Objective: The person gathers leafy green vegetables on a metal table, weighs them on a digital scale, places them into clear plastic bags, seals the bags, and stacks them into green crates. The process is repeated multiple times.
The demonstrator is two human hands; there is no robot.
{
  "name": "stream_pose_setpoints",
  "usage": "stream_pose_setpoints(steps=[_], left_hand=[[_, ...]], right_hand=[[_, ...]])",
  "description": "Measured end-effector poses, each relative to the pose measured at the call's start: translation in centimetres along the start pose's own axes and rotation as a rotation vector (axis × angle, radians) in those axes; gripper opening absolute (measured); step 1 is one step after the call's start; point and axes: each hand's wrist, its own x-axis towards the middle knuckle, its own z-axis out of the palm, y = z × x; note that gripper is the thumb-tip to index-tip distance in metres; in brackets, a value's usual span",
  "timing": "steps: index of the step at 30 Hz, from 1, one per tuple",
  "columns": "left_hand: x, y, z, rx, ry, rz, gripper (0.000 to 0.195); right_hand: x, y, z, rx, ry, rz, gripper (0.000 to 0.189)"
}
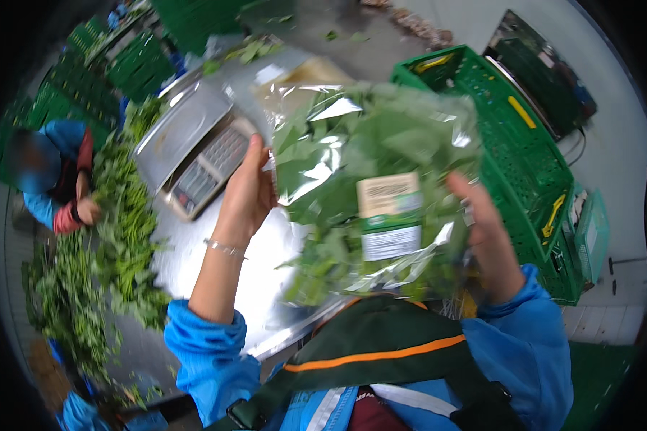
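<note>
A clear plastic bag packed with green leafy vegetables (399, 140) is held up in front of my chest. My left hand (250, 188) grips the bag's left edge, and a thin bracelet circles that wrist. On the opposite edge, my right hand (477, 221) holds the bag, its fingers partly hidden behind the film. A label (391, 215) with writing shows on the bag's face. Just beyond my left hand stands a digital weighing scale (207, 167) with a keypad and a steel pan (186, 134).
Loose leafy greens (124, 226) lie heaped along the left of the steel table (226, 253). Another person (59, 178) has a hand in them. Green plastic crates (523, 145) stand stacked at the right, near a dark screen (542, 70). More crates (140, 64) fill the far left.
</note>
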Motion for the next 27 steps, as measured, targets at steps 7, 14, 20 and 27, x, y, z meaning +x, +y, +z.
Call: stream_pose_setpoints(steps=[7, 14, 20, 27], left_hand=[[11.3, -4.1, -2.4, 0.871, 0.261, 0.630, 0.041], [16.9, -11.1, -5.1, 0.943, 0.522, 0.293, 0.060], [11.3, -11.2, -5.2, 0.975, 0.492, 0.160, 0.059], [-3.0, -19.2, -14.1, 0.302, 1.116, 0.108, 0.046]], right_hand=[[3.4, -21.1, -16.3, 0.075, 0.106, -0.558, 0.037], [21.1, -13.0, -29.6, 0.244, 0.325, -0.313, 0.040], [33.3, -1.2, -36.1, 0.456, 0.253, -0.121, 0.033], [30.7, -5.4, -51.6, -0.652, 0.869, 0.084, 0.039]])
